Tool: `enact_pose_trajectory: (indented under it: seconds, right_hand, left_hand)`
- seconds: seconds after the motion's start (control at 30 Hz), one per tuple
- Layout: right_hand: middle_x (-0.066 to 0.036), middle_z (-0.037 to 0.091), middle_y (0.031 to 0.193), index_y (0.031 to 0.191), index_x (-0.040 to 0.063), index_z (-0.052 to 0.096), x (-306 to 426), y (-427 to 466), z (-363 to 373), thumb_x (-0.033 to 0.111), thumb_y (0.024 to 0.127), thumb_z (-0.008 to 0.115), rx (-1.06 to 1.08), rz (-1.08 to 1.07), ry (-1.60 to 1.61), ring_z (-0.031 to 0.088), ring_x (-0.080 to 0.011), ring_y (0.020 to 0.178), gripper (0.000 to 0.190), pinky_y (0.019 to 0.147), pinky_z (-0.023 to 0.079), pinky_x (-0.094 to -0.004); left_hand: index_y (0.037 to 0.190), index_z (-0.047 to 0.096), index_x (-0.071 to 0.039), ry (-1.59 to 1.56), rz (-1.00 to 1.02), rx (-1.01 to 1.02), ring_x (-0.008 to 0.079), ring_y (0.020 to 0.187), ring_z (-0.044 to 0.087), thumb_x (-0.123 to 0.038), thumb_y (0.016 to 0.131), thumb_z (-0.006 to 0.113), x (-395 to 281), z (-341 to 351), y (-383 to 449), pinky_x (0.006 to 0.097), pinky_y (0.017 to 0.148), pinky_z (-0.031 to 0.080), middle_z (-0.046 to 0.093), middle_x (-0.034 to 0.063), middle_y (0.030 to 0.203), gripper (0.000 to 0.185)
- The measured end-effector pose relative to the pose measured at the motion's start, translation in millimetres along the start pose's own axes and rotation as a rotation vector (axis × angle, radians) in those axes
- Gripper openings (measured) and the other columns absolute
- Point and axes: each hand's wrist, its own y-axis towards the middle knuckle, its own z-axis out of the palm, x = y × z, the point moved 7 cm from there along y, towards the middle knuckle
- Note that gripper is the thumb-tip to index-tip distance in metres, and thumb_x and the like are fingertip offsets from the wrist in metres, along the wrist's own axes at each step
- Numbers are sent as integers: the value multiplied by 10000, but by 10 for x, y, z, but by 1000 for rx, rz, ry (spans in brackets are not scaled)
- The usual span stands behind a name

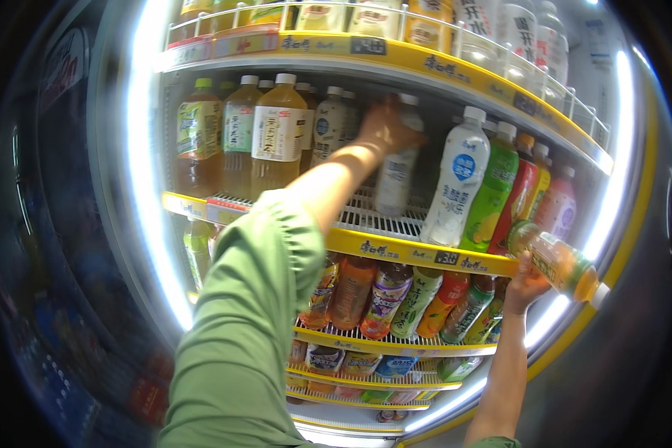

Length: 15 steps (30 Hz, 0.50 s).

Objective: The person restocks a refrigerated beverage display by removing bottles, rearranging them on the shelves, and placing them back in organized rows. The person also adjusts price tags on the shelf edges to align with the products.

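Observation:
My left hand reaches over the second shelf of a drinks cooler, at the upper part of a clear plastic bottle with a white cap. The hand is blurred, so its hold on that bottle is unclear. Low at the right, my right hand grips a tea-coloured bottle with a green and orange label, tilted with its white cap down to the right. A larger white-labelled bottle stands right of the left hand, beside a green-labelled bottle. Left of my forearm stand yellowish drink bottles.
The wire shelf has a yellow front edge with price tags. Above is another shelf with a white wire guard and bottles. Lower shelves hold several coloured bottles. Bright light strips run down both sides of the cooler.

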Motion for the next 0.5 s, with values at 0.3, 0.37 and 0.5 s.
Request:
enact_pose_trajectory:
  seconds: [0.3, 0.37, 0.5]
  right_hand:
    - [-214, 527, 1356, 1468, -25, 294, 139, 37, 83, 120, 984, 680, 20, -15, -142, 603, -298, 1215, 636, 1033, 539, -405]
    - [-199, 541, 1335, 1450, -19, 326, 139, -13, -40, 152, 986, 688, -15, -9, -187, 610, -285, 1193, 613, 1017, 541, -396]
    - [-164, 581, 1274, 1402, -10, 401, 163, 15, 72, 204, 984, 705, -40, -35, -174, 639, -250, 1122, 559, 949, 565, -366]
  left_hand:
    - [1471, 374, 31, -341, 98, 144, 371, 1372, 492, -530, 917, 640, -374, 580, 291, 422, 1110, 431, 526, 227, 1452, 833]
    - [1427, 406, 29, -922, -50, 240, 336, 1343, 530, -462, 952, 634, -503, 536, 36, 414, 1082, 443, 562, 224, 1412, 720]
    - [1383, 438, 15, -1047, -97, 118, 311, 1254, 596, -389, 951, 670, -498, 599, 155, 401, 1061, 450, 627, 204, 1324, 636]
